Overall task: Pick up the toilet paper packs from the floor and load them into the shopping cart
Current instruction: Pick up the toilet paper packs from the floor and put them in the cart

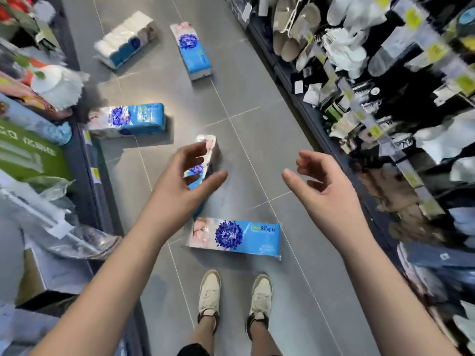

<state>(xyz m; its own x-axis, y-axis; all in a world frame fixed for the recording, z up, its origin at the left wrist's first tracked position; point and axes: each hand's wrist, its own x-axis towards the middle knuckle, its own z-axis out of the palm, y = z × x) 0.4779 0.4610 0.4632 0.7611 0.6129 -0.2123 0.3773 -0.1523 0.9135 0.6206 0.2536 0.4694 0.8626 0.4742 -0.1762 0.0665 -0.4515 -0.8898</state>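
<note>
Several blue and white toilet paper packs lie on the grey tiled floor of a shop aisle. The nearest pack [236,237] lies flat just ahead of my shoes. Another pack [209,150] stands on its side, partly hidden behind my left hand [180,186]. A third pack [128,120] lies by the left shelf, and two more packs [194,51] [126,42] lie farther up the aisle. My left hand hovers above the floor with fingers spread and holds nothing. My right hand [318,186] hovers beside it, fingers relaxed and empty. No shopping cart is in view.
A low shelf [84,160] with bagged goods and boxes lines the left side. On the right, racks [359,98] hold slippers [293,29] and hanging goods with yellow tags. My feet in beige shoes [210,291] stand near the bottom centre.
</note>
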